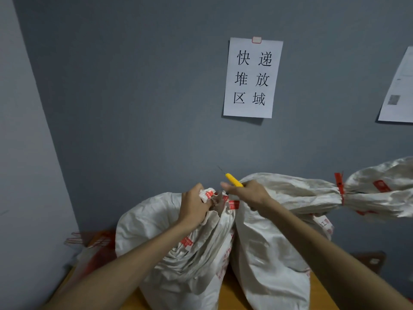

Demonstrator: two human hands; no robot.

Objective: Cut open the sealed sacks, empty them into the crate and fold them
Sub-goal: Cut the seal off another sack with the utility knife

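Observation:
Two white woven sacks with red print stand side by side on a wooden surface. My left hand (193,205) grips the gathered neck of the left sack (156,224). My right hand (247,193) holds a yellow-handled cutter (233,180), its thin blade pointing up and left, just above that neck. The right sack (268,253) leans against the left one. A third sack (312,193) lies across behind, its neck bound with a red tie (339,184).
A grey wall stands close behind the sacks, with a printed paper sign (252,77) and another sheet (400,90) on it. Red and white bags (93,242) lie at the left. The wooden surface (225,296) shows between the sacks. A brown object (373,260) sits at the right.

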